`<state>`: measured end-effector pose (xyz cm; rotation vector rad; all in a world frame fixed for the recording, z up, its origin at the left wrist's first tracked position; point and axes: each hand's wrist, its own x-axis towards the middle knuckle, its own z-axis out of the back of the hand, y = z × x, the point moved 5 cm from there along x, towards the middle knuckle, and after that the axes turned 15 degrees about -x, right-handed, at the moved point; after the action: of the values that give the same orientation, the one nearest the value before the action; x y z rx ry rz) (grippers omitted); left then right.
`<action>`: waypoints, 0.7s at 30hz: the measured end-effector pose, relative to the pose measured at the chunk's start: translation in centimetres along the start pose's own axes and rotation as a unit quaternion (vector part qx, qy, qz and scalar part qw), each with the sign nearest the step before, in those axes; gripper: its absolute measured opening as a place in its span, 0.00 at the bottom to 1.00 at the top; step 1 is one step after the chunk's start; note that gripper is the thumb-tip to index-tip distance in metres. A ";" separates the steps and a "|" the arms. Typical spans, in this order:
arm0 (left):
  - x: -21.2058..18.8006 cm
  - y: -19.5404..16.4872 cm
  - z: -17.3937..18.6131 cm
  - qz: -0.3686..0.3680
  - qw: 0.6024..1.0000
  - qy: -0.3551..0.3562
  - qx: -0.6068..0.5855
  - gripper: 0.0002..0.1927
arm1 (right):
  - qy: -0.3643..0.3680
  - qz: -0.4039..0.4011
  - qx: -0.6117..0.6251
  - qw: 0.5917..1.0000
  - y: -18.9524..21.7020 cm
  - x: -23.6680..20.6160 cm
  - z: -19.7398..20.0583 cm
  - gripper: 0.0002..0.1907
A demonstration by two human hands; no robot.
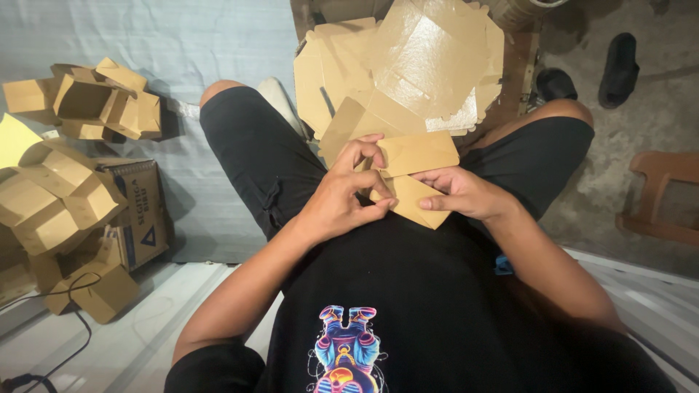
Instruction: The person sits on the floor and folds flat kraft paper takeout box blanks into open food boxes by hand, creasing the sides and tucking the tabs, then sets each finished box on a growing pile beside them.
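A flat brown cardboard box blank [416,156] is held over my lap, partly folded. My left hand [342,195] pinches its left flaps between thumb and fingers. My right hand [462,193] grips its right side, fingers curled under a lower flap. Just beyond my hands, a stack of unfolded glossy brown box blanks [408,62] rests between my knees.
Several folded brown boxes [54,185] lie piled at the left on a pale sheet, with more at the far left [98,98]. A printed carton [142,211] sits among them. Black sandals [619,69] and a wooden stool [662,193] are on the right floor.
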<state>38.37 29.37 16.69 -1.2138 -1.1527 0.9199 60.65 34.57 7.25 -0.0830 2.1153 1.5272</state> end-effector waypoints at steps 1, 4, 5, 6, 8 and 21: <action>0.1 0.0 -0.1 -0.004 1.000 -0.003 -0.005 0.08 | -0.002 -0.001 -0.002 1.000 0.0 0.0 0.1 0.28; 0.2 0.0 -0.3 -0.018 1.000 -0.015 -0.011 0.07 | 0.007 0.010 -0.004 1.000 0.1 0.0 0.2 0.28; 0.2 0.1 -0.4 -0.024 0.999 -0.023 -0.010 0.08 | 0.003 0.007 -0.002 1.000 -0.1 0.0 0.3 0.28; 0.2 0.2 -0.4 -0.030 0.999 -0.031 -0.008 0.08 | -0.001 0.005 0.000 1.000 -0.4 -0.1 0.4 0.28; 0.0 0.7 -0.4 -0.014 0.999 -0.021 -0.024 0.07 | 0.001 0.004 0.015 1.000 -1.4 -0.2 0.8 0.29; -0.6 3.3 -0.7 0.032 0.998 0.021 -0.044 0.40 | 0.088 0.038 -0.163 0.982 -4.3 2.4 3.5 0.27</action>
<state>39.12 29.15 13.40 -1.3419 -1.1366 0.8940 61.40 36.77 1.71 -0.2653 1.9972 1.9654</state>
